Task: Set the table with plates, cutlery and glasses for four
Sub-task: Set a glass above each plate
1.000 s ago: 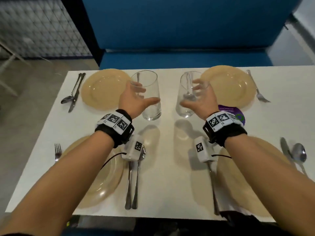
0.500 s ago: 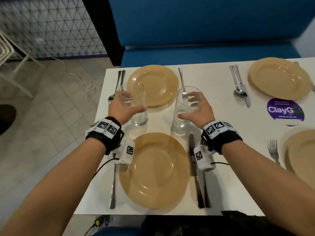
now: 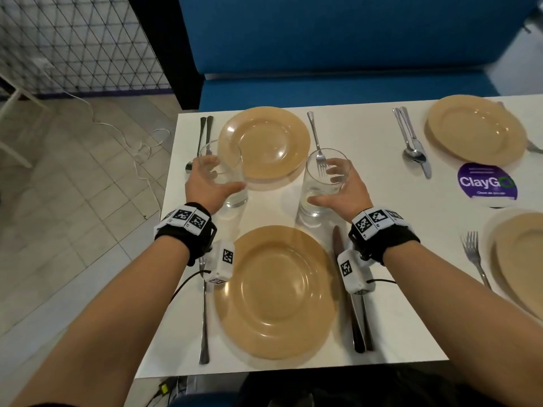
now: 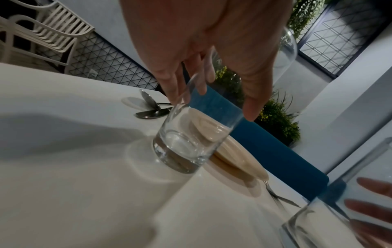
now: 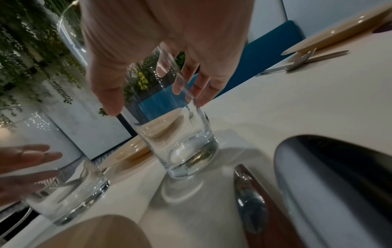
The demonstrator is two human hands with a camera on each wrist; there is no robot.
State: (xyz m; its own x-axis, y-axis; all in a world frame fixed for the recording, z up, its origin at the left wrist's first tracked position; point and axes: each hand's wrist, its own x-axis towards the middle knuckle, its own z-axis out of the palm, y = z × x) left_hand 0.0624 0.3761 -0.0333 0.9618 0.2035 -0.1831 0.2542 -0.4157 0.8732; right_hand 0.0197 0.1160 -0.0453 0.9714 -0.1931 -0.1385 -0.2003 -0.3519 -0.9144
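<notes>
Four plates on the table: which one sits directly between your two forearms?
The near-left plate, the fully visible one at the table's near edge. Your left hand and right hand reach past either side of it; the other three lie beyond or to the right.

- From my remote station, the head view reads bright and evenly lit; the white table [image 3: 396, 318] is near overexposure.
- Light appears to come from above: soft shadows fall toward the camera beneath each glass [image 3: 223, 177].
- Small specular glare marks the near plate [image 3: 276, 292] and the spoon [image 3: 414, 154].
- Wide-angle distortion bends the table edges and stretches my forearms at the frame bottom.
- Both wrist views are dimmer and cooler, with strongly tilted horizons.
- Left wrist view: the left hand [image 4: 212, 42] is close, soft and slightly motion-blurred.
- Right wrist view: the knife blade [image 5: 250, 199] and foreground are out of focus; the dark, blurred shape at the right edge is possibly a spoon bowl.
</notes>
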